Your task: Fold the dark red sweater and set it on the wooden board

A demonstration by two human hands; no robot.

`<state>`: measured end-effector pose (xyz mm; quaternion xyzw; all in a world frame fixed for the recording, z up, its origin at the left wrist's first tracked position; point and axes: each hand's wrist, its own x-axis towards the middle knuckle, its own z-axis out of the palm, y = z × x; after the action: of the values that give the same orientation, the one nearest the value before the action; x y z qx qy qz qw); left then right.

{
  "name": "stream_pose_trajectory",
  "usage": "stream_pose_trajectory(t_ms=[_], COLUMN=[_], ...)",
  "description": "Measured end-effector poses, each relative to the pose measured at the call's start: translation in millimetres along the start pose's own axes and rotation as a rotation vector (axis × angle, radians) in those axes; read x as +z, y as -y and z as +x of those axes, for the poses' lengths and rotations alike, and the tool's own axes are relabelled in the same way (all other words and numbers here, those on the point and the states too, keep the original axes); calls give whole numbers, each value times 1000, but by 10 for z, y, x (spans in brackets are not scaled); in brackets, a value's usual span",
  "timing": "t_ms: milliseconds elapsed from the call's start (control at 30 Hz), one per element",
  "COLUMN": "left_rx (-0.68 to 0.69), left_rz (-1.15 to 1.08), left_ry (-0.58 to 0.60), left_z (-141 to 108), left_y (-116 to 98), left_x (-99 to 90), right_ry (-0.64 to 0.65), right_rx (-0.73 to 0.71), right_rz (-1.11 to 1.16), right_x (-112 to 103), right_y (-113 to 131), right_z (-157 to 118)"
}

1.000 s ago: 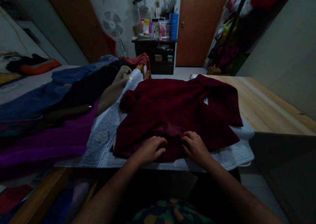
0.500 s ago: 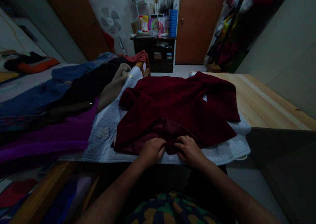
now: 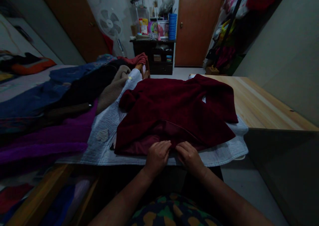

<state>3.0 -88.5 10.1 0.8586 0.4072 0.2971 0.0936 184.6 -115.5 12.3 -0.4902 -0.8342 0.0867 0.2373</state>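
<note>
A dark red garment (image 3: 169,100) lies spread on a pale blue quilted cloth (image 3: 102,143), its near edge parted so that a smoother lining (image 3: 142,144) shows. At the middle of that near edge, my left hand (image 3: 159,156) grips the fabric with its fingers pressed together. Just to the right, my right hand (image 3: 190,156) pinches the same edge. A small gap separates the two hands. The fingertips are partly hidden against the dark fabric.
Clothes lie piled on the left, among them a purple one (image 3: 62,133), blue denim (image 3: 59,83) and a brown one (image 3: 112,90). A wooden board (image 3: 259,103) is on the right. Behind stand a fan (image 3: 111,23) and a dark cabinet (image 3: 152,58).
My left hand has moved slightly right, closer to my right hand, and its fingers are more drawn together. The view has shifted slightly.
</note>
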Motion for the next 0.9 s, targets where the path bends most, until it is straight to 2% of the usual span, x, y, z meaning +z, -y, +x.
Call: stream_pose_trajectory(t_ms=[67, 200, 267, 367, 433, 567, 767, 900], left_rx=[3, 41, 47, 36, 32, 44, 110, 144], left_rz=[24, 85, 97, 106, 105, 127, 257, 244], left_ry=[41, 210, 264, 304, 321, 349, 350, 324], left_z=[-33, -90, -105, -85, -50, 19, 81, 92], left_y=[-1, -41, -73, -96, -85, -55, -135, -134], left_x=[22, 22, 3, -38, -58, -52, -36, -99], right_ry=[69, 181, 106, -74, -43, 185, 72, 156], right_rx=[2, 18, 59, 171, 237, 287, 231, 165], right_rz=[51, 238, 231, 42, -64, -47, 114, 211], right_x=[-34, -229, -358, -457, -434, -313, -205, -245], right_y=[25, -13, -80, -215, -296, -364, -332, -327], right_z=[16, 66, 115, 203, 251, 293, 250, 178])
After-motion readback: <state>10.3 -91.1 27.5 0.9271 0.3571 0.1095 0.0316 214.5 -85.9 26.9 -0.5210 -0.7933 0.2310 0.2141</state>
